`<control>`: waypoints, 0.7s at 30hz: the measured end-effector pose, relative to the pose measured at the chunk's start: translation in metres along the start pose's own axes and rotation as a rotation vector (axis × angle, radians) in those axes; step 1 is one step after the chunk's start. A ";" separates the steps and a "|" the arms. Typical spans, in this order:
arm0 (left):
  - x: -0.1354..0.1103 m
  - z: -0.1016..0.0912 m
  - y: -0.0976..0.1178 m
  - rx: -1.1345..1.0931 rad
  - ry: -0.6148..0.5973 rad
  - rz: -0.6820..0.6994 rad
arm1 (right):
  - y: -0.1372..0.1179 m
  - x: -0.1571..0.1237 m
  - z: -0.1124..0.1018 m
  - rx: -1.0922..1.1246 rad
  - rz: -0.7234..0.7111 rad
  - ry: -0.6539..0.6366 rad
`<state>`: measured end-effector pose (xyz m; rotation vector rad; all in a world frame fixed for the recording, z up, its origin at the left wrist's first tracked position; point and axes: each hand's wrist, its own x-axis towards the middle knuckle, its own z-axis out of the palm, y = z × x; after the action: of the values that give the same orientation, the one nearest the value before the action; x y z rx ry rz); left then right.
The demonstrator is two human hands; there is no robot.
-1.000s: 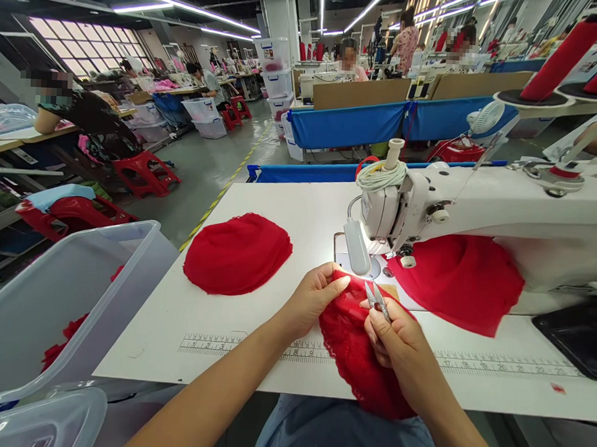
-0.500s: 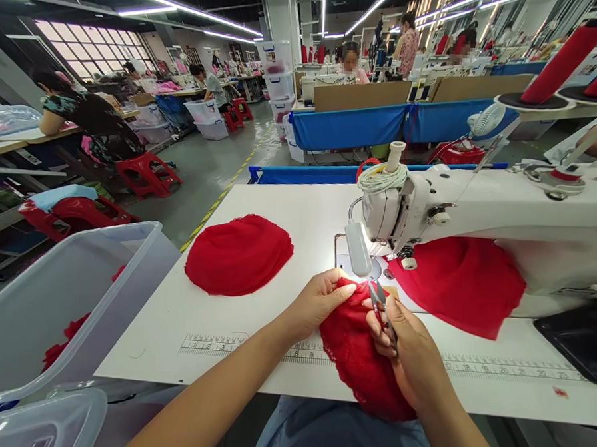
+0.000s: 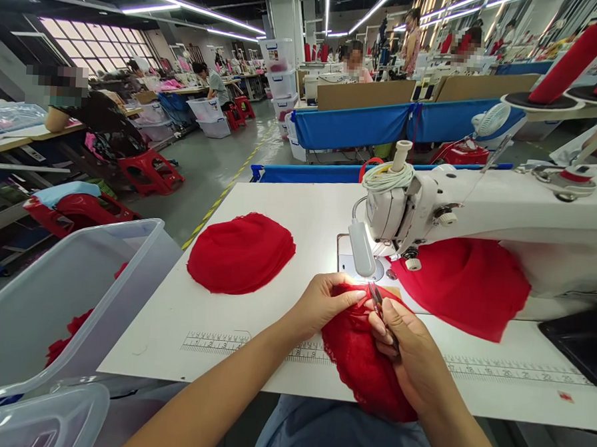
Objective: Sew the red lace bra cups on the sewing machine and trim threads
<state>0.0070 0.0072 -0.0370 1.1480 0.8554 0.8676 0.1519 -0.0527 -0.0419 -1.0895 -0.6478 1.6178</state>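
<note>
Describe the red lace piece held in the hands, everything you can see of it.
The red lace piece is sheer, patterned fabric with a scalloped edge, bunched and draped over the near edge of the white table. The left hand pinches its top edge; the right hand, holding small thread snips, rests against it just before the sewing machine.

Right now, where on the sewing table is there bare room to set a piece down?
Bare white table lies behind the red stack, and between that stack and the ruler strip. It is crowded under the sewing machine, where red fabric lies, and where left hand and right hand hold the lace piece.
</note>
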 end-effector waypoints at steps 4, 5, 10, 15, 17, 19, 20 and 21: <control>0.000 0.000 -0.001 0.027 -0.009 -0.001 | -0.001 0.000 0.001 -0.003 -0.024 0.023; 0.000 0.000 -0.001 0.030 0.000 -0.001 | -0.002 0.000 0.001 -0.001 -0.040 0.030; 0.000 0.000 0.000 0.015 0.023 0.018 | -0.001 -0.003 -0.002 -0.129 -0.217 0.112; -0.001 0.001 -0.001 0.040 0.032 0.033 | 0.000 0.000 -0.002 -0.598 -0.491 0.384; -0.001 0.002 0.000 0.058 0.022 0.055 | -0.001 0.002 0.000 -0.680 -0.573 0.414; -0.002 0.003 0.001 0.076 0.002 0.064 | -0.001 0.004 0.003 -0.732 -0.631 0.417; -0.002 0.004 0.002 0.087 -0.006 0.061 | -0.001 0.005 0.004 -0.747 -0.650 0.419; -0.002 0.004 0.002 0.099 -0.011 0.054 | 0.000 0.006 0.005 -0.755 -0.659 0.421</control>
<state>0.0094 0.0040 -0.0337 1.2658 0.8697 0.8700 0.1472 -0.0469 -0.0412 -1.4817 -1.2142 0.5383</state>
